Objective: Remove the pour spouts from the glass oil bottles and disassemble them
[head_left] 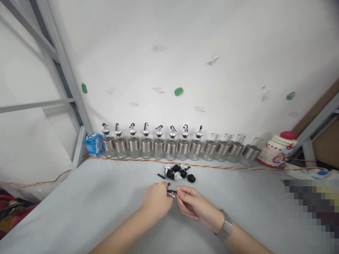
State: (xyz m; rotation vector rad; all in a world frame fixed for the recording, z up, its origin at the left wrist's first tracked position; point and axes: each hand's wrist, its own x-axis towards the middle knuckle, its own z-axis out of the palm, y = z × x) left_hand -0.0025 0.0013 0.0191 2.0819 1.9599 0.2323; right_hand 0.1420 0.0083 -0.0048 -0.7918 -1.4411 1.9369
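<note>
My left hand is closed, back upward, around a silver pourer spout with a black flap piece. Most of the spout is hidden by the fingers. From the other side, my right hand pinches the end of the black flap between thumb and fingertips. Just beyond the hands lies a loose pile of pourer parts: a black stopper, a white-and-silver piece and a black strip, among several others.
Along the wall stands a row of glass bottles with steel sleeves; several on the left, such as one bottle, carry pourers, while several on the right, like this bottle, have bare necks. A blue box, twisted wire and cake-shaped jar flank them.
</note>
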